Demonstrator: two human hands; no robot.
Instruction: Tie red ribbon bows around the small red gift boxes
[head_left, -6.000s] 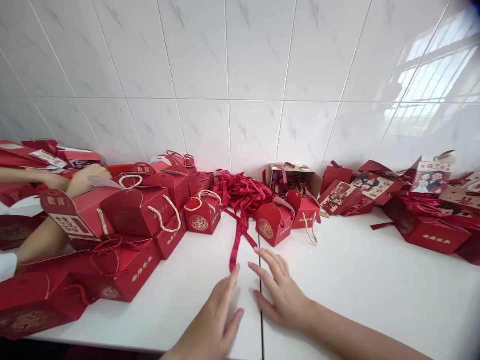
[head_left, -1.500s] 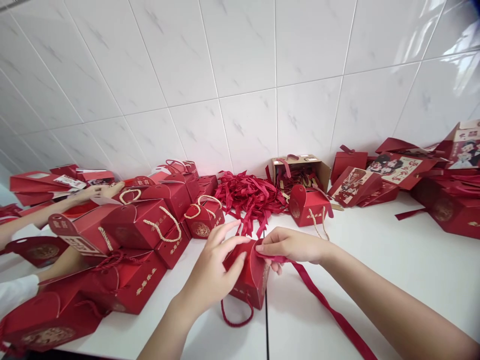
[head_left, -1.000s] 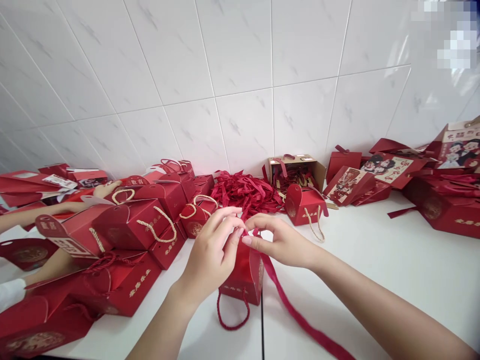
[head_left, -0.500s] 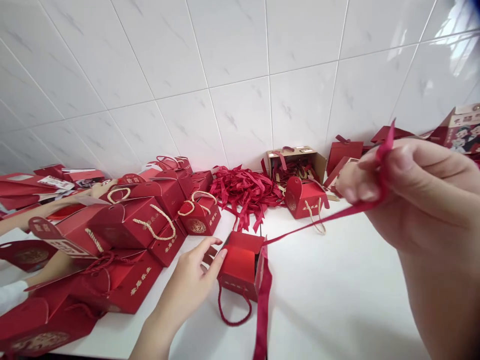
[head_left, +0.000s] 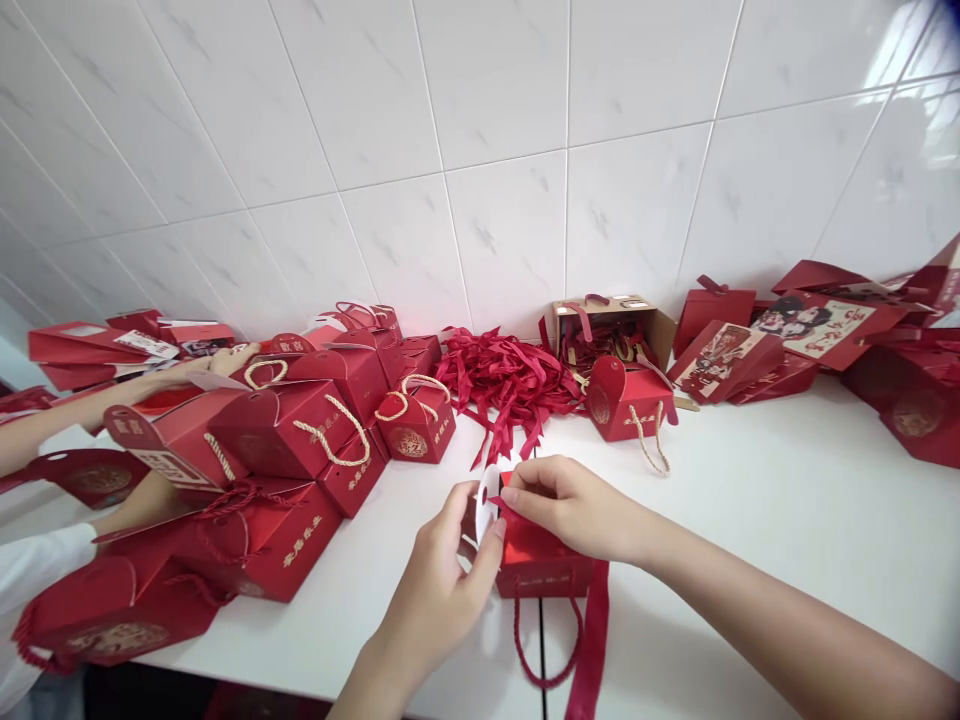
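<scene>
Left hand is closed on the flap of a red box, positioned on the white surface directly before me; my right hand has its fingertips pinched together at the flap's hole. Stacked boxes limit clearance on the left, beside a co-worker's hand. Behind stand a ribbon pile, a corded box and an open carton. Both my forearms angle inward; the thumbs nearly meet.
</scene>
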